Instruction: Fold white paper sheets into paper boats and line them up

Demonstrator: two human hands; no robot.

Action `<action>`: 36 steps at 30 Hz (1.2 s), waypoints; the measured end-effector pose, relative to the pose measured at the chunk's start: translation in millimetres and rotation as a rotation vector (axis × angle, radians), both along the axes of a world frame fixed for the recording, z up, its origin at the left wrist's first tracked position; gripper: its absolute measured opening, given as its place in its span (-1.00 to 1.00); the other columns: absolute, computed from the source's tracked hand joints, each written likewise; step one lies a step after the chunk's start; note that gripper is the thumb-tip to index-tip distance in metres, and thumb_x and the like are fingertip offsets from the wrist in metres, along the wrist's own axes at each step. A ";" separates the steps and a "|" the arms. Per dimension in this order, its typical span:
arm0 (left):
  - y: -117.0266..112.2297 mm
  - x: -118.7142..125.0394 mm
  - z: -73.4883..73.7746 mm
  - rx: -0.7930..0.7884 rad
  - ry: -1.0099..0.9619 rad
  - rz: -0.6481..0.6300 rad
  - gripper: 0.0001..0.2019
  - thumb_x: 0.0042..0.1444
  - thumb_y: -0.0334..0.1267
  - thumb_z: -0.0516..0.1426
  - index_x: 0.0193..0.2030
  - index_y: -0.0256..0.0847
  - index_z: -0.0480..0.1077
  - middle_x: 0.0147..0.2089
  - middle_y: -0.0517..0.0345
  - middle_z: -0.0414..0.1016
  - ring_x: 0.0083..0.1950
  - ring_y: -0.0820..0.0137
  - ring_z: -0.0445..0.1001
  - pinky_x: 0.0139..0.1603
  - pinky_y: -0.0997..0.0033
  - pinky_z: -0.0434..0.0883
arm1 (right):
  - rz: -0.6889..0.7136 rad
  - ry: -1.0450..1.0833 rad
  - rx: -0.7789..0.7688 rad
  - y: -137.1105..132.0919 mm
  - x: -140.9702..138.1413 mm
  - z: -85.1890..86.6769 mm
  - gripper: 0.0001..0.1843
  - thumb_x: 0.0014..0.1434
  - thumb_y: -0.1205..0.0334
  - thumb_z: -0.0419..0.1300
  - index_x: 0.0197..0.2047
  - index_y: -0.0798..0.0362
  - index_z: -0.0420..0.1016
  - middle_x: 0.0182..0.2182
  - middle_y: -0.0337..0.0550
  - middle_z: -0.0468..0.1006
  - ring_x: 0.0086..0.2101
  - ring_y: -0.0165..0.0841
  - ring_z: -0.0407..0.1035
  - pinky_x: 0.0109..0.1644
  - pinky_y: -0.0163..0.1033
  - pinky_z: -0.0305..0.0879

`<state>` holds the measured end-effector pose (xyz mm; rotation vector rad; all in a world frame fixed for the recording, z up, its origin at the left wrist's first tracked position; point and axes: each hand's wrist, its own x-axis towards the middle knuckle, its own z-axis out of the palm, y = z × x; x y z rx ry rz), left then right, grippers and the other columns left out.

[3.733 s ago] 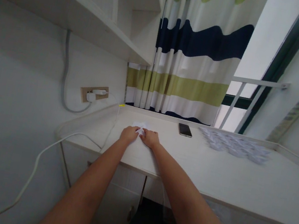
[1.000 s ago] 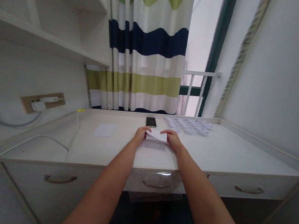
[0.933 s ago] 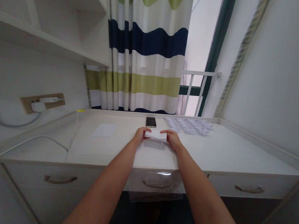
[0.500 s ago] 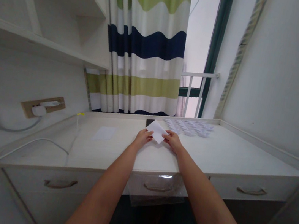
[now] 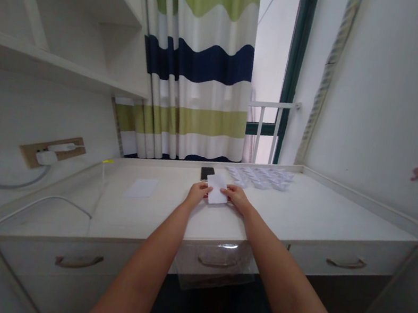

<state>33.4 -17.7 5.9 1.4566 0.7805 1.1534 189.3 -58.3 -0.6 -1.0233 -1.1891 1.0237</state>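
Both my hands meet over the middle of a white desk (image 5: 303, 216). Between them is a small white sheet of paper (image 5: 216, 188), held a little above the desk top. My left hand (image 5: 196, 195) pinches its left edge and my right hand (image 5: 237, 198) pinches its right edge, fingers closed on it. Just beyond the paper lies a dark phone (image 5: 206, 173), partly hidden by the sheet.
A second white sheet (image 5: 141, 187) lies flat on the desk to the left. Several small folded white pieces (image 5: 262, 176) are spread at the back right. A wall socket (image 5: 52, 150) with a white cable (image 5: 16, 214) is at left; shelf (image 5: 55, 64) above, striped curtain (image 5: 198, 79) behind.
Earlier my hands pressed paper at the desk's left end. In the last second the sheet between my hands has turned from lying wide to standing taller, and the view shifted slightly.
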 end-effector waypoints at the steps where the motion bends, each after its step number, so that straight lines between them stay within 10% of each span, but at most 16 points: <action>1: -0.5 0.3 -0.1 -0.019 0.004 -0.018 -0.78 -0.32 -0.24 0.27 -0.53 -0.34 0.40 -0.52 0.15 0.42 -0.47 0.47 0.37 -0.40 0.45 0.33 | 0.001 0.002 -0.003 0.2 0.1 -0.3 -0.77 -0.26 0.22 0.30 -0.48 0.15 0.45 -0.61 -0.26 0.45 -0.59 -0.51 0.28 -0.51 -0.41 0.17; 36: 5.6 -1.9 -5.3 0.095 0.124 0.055 -0.81 -0.22 -0.22 0.18 -0.61 -0.32 0.34 -0.64 0.22 0.29 -0.57 0.53 0.22 -0.55 0.53 0.17 | -0.005 0.103 -0.039 -4.7 -2.3 4.8 -0.81 -0.25 0.25 0.33 -0.61 0.15 0.42 -0.62 -0.25 0.45 -0.55 -0.48 0.33 -0.37 -0.35 0.28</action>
